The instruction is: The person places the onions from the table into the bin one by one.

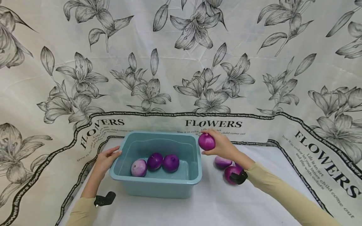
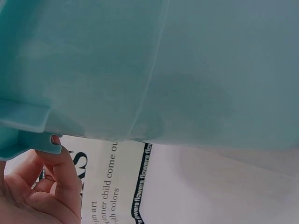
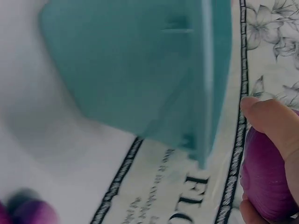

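A purple onion (image 1: pixel 206 142) is held up by my right hand (image 1: pixel 219 146), just beyond the right rim of a blue plastic tub (image 1: pixel 155 188). In the right wrist view, thumb and fingers curl round that onion (image 3: pixel 268 175), level with the tub's edge. Inside the tub lie a paler onion (image 1: pixel 139 168) and two dark purple onions (image 1: pixel 171 163). My left hand (image 1: pixel 106 160) grips the tub's left rim, and in the left wrist view its fingers (image 2: pixel 63 172) bend at the rim's lip.
Right of the tub, several more onions (image 1: pixel 222 162) sit on the white cloth (image 1: pixel 215 204), partly hidden behind the right wrist and its black strap (image 1: pixel 238 177). Behind everything hangs a flower-printed curtain (image 1: pixel 158 62).
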`<state>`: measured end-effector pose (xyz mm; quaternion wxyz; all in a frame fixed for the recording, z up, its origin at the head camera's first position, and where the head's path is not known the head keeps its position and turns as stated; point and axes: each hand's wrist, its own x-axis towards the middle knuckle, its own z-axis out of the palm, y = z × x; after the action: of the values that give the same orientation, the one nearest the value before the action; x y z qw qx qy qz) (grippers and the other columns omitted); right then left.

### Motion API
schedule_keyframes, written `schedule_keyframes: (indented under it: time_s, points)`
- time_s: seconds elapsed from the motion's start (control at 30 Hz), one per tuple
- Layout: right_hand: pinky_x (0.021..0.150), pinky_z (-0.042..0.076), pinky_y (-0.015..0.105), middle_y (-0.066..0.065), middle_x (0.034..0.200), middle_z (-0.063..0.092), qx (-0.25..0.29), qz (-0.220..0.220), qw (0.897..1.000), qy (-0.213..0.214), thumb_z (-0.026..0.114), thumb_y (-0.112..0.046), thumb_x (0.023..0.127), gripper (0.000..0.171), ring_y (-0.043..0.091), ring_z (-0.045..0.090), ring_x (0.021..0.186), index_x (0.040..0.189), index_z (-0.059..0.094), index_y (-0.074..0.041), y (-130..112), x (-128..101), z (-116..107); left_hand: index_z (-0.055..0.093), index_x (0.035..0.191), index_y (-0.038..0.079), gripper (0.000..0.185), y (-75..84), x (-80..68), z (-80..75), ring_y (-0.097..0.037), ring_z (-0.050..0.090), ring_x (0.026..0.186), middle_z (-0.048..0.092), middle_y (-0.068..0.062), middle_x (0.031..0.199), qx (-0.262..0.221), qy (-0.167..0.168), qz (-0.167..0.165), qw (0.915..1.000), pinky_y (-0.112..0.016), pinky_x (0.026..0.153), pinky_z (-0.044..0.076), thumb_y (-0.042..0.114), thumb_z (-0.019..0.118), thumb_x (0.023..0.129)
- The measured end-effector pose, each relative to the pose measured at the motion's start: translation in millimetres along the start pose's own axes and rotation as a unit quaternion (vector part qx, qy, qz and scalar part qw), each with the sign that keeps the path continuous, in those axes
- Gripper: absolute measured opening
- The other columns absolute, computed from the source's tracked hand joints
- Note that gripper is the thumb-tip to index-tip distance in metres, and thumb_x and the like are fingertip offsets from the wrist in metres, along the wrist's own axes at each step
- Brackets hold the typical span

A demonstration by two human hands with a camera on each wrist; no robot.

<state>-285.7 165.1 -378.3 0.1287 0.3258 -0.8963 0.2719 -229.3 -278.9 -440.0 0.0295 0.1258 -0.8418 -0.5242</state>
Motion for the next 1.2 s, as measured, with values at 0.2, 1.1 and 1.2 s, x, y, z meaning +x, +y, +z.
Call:
schedule_keyframes:
  time_s: [0.2, 1.1, 1.2]
  points:
    - [0.083, 0.054, 0.042, 0.009, 0.12, 0.057, 0.008, -0.031, 0.999, -0.021, 0.09, -0.026, 0.062, 0.079, 0.026, 0.061, 0.105, 0.131, 0.055, -0.015, -29, 29, 5, 0.048, 0.139, 0.0, 0.055, 0.8, -0.6, 1.5, -0.036, 0.059, 0.109, 0.058, -0.028, 0.124, 0.002, 0.003, -0.001, 1.0, -0.036, 0.081, 0.052, 0.033, 0.057, 0.096]
    - [0.1, 0.044, 0.032, 0.007, 0.134, 0.052, -0.038, -0.191, 0.927, -0.319, 0.085, -0.03, 0.072, 0.076, 0.023, 0.047, 0.124, 0.136, 0.049, -0.01, -85, 118, 111, 0.053, 0.136, 0.002, 0.049, -1.5, 2.4, 1.7, -0.011, 0.057, 0.084, 0.065, -0.019, 0.11, -0.02, 0.014, -0.008, 0.9997, -0.022, 0.069, 0.045, 0.029, 0.06, 0.095]
    - [0.101, 0.043, 0.03, 0.005, 0.138, 0.048, -0.051, -0.181, 0.913, -0.361, 0.085, -0.028, 0.072, 0.078, 0.02, 0.044, 0.128, 0.138, 0.047, -0.014, -86, 120, 125, 0.052, 0.136, 0.002, 0.05, -2.3, 2.2, 1.3, -0.011, 0.057, 0.084, 0.065, -0.016, 0.106, -0.02, 0.012, -0.01, 0.9997, -0.022, 0.069, 0.045, 0.029, 0.06, 0.095]
